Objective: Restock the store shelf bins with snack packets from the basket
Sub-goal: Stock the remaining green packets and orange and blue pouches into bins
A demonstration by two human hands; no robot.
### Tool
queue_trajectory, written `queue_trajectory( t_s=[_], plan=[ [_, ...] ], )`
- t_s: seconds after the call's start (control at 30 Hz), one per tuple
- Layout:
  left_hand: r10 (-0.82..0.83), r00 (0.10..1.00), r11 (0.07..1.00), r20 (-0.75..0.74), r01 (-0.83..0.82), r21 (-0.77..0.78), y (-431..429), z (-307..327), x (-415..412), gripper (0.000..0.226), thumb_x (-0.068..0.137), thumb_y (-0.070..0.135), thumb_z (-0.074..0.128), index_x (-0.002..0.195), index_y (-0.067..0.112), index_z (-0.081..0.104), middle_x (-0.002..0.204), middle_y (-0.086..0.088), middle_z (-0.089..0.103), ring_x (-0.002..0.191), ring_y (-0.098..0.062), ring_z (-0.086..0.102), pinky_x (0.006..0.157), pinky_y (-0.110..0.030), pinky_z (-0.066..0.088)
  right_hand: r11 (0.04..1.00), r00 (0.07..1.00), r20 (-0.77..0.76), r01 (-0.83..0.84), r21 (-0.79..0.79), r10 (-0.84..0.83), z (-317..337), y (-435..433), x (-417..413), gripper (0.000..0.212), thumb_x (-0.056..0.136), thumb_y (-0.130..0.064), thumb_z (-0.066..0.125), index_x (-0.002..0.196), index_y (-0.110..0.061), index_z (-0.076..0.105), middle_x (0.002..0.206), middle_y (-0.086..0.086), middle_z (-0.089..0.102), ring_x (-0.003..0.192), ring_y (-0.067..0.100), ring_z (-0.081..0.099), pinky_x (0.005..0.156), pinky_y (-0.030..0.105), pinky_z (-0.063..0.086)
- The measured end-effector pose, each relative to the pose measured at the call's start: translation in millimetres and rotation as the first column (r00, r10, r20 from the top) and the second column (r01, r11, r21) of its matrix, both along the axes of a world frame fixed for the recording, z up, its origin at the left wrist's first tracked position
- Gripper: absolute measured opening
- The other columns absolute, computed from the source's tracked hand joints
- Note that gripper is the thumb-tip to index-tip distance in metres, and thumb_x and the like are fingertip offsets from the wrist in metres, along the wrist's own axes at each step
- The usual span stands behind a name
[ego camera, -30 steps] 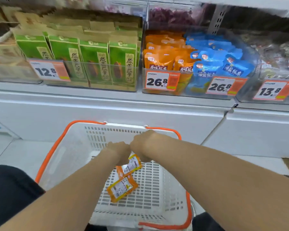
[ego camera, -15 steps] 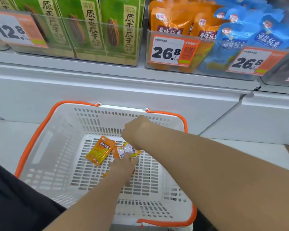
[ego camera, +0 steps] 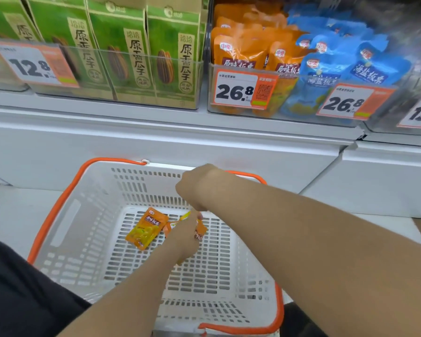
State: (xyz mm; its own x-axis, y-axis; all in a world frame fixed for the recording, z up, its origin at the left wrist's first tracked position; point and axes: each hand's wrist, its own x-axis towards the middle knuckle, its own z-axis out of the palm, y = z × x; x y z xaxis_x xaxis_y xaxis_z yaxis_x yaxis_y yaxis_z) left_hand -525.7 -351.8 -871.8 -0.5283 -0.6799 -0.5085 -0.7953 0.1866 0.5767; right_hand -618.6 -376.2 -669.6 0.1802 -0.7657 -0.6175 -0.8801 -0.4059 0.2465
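Note:
A white basket with an orange rim point(ego camera: 66, 205) stands on the floor below the shelf. One orange snack packet point(ego camera: 146, 231) lies flat on its slatted bottom. My left hand point(ego camera: 184, 242) reaches into the basket and grips another orange packet point(ego camera: 201, 231), which sticks out past its fingers. My right hand point(ego camera: 196, 188) hangs just above, fingers pointing down and pinching the top edge of the same bunch; its fingertips are mostly hidden. Up on the shelf, a clear bin point(ego camera: 272, 115) holds matching orange packets point(ego camera: 238, 51).
Blue packets point(ego camera: 350, 66) fill the right half of that bin. A bin of green boxes point(ego camera: 131, 57) stands to the left. Price tags point(ego camera: 244, 90) hang on the bin fronts. A white shelf ledge point(ego camera: 170, 132) juts out above the basket.
One orange packet has left my hands and now lies on the basket bottom. My left hand has sunk lower into the basket. My view has moved closer to the shelf.

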Motion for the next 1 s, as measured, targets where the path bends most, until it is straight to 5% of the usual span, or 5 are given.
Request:
queue_trajectory(
  t_s=[0.23,0.5,0.63,0.8,1.0],
  plan=[
    [0.435,0.759,0.899,-0.485,-0.395,0.187,-18,84,-24,0.035,0.098,0.009,0.061,0.132,0.018,0.062,0.118,0.003,0.072,0.110,-0.018,0.068,0.088,-0.035,0.053,0.990,0.993,0.025,0.116,-0.080,-0.114,59,15,-26,0.024,0.096,-0.006,0.061,0.120,-0.010,0.059,0.091,0.003,0.048,0.069,0.018,0.051,0.059,0.032,0.044],
    [0.507,0.471,0.858,-0.722,-0.360,0.367,-21,200,-46,0.030,0.103,0.003,0.056,0.117,0.024,0.071,0.103,-0.003,0.080,0.101,-0.027,0.075,0.087,-0.043,0.058,0.908,0.962,0.182,0.253,-0.333,-0.202,121,33,-67,0.019,0.093,-0.019,0.068,0.097,-0.017,0.049,0.081,0.000,0.047,0.085,0.025,0.059,0.072,0.036,0.057],
    [0.408,0.459,0.900,-0.789,-0.347,0.264,-29,259,-54,0.028,0.103,0.002,0.057,0.121,0.021,0.068,0.108,-0.004,0.079,0.103,-0.026,0.074,0.083,-0.040,0.059,0.782,0.870,0.430,0.437,-0.444,-0.242,153,37,-89,0.017,0.093,-0.027,0.071,0.092,-0.018,0.057,0.093,0.000,0.060,0.087,0.022,0.061,0.073,0.034,0.057],
    [0.163,0.465,0.925,-0.870,-0.378,-0.029,-45,325,-61,0.020,0.102,0.017,0.067,0.119,0.021,0.059,0.116,-0.002,0.073,0.108,-0.018,0.071,0.082,-0.032,0.057,0.548,0.585,0.808,0.701,-0.457,-0.073,189,37,-120,0.010,0.091,-0.022,0.069,0.100,-0.023,0.068,0.099,-0.003,0.064,0.101,0.026,0.061,0.077,0.033,0.046],
    [-0.077,0.689,0.712,-0.721,-0.468,-0.524,-59,380,-90,0.026,0.102,0.016,0.056,0.127,0.017,0.060,0.116,0.007,0.065,0.106,-0.009,0.063,0.091,-0.021,0.049,0.064,0.553,0.794,0.809,-0.584,0.253,219,35,-139,0.026,0.098,-0.013,0.056,0.115,-0.029,0.068,0.109,0.000,0.070,0.102,0.026,0.060,0.087,0.042,0.050]
  ],
)
